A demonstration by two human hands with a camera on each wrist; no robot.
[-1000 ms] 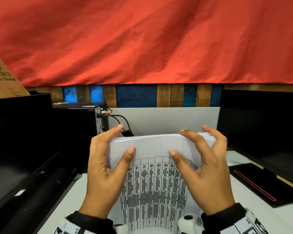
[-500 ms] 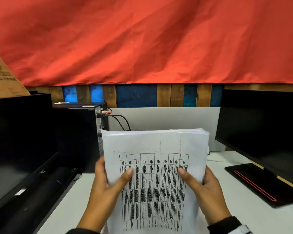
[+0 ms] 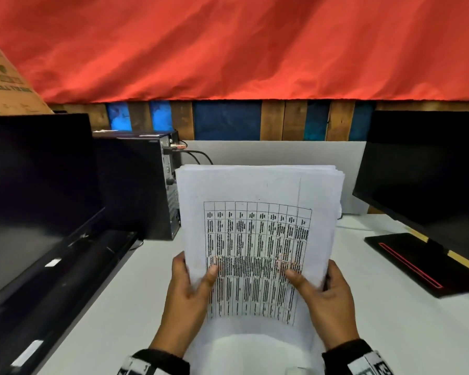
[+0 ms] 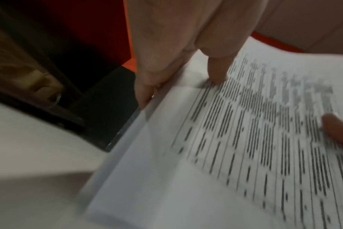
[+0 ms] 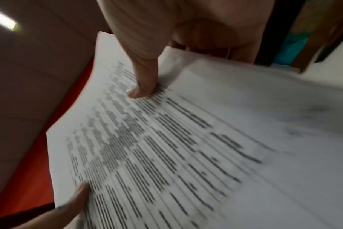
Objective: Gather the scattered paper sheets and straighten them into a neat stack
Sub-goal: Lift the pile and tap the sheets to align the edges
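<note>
Head view, nearest first: two dark cuffs with black-and-white patterned wristbands sit at the bottom edge, and from them the left hand and right hand rise to either side of the stack of paper sheets. Each hand grips a long edge of the stack, thumb laid across the printed face and fingers curled out of sight behind it. The stack is held upright, leaning slightly away, over the near middle of the white surface; whether its bottom edge rests on the surface cannot be told. Its top sheet carries a printed table of narrow columns, and at the top right corner several sheet edges fan out a little. Left wrist view, blurred, shows the left thumb pressing the printed face near the edge while the fingers wrap behind the sheets. Right wrist view shows the right thumb pressed flat on the print in the same way, with the left thumb tip at the opposite edge. Along the left edge of the surface lies a dark monitor, with a black computer case behind it and cables at its rear. At the right edge stands another monitor on a black base with a red line. A white panel runs along the far edge, then wooden slats, with red cloth above.
</note>
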